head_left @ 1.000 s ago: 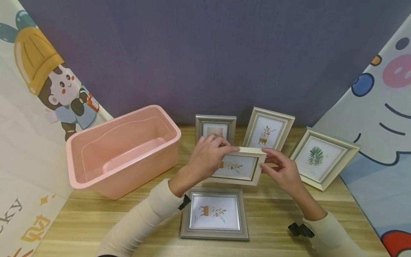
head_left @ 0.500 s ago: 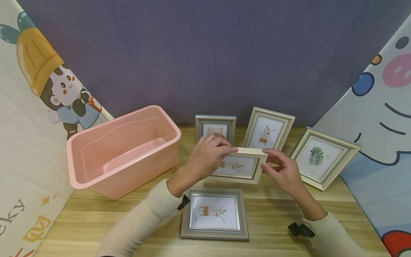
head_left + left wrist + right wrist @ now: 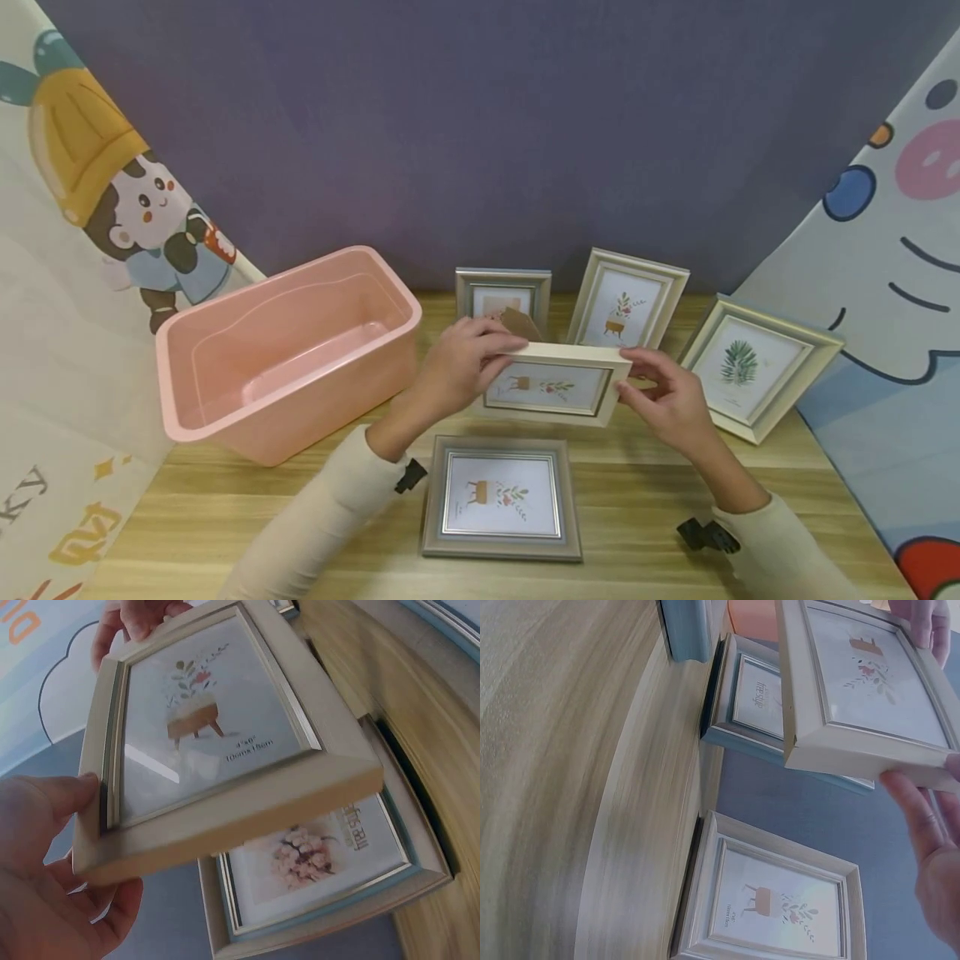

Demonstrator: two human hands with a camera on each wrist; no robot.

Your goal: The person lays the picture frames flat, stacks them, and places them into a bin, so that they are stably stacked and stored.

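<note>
Between both hands a cream picture frame (image 3: 551,387) is held sideways above the table, its printed flower-pot picture facing the head camera. My left hand (image 3: 465,362) pinches its left end; in the left wrist view the thumb lies on the front of the cream frame (image 3: 225,806) and the fingers curl behind. At the opposite end my right hand (image 3: 671,404) pinches the right edge between thumb and fingers. A brown flap (image 3: 521,323) sticks up behind the held frame. Below it, a grey picture frame (image 3: 502,546) lies face up on the table.
Behind stand a grey frame (image 3: 502,275) with a pink flower print, a cream frame (image 3: 626,304), and a pale gold frame (image 3: 761,367) with a green leaf. To the left is a pink plastic bin (image 3: 352,392) on the wooden table (image 3: 637,533). A dark wall (image 3: 510,133) rises behind.
My left hand has slid left along the held frame, uncovering more of its picture and the brown flap. The frame has tilted slightly; my right hand has barely moved.
</note>
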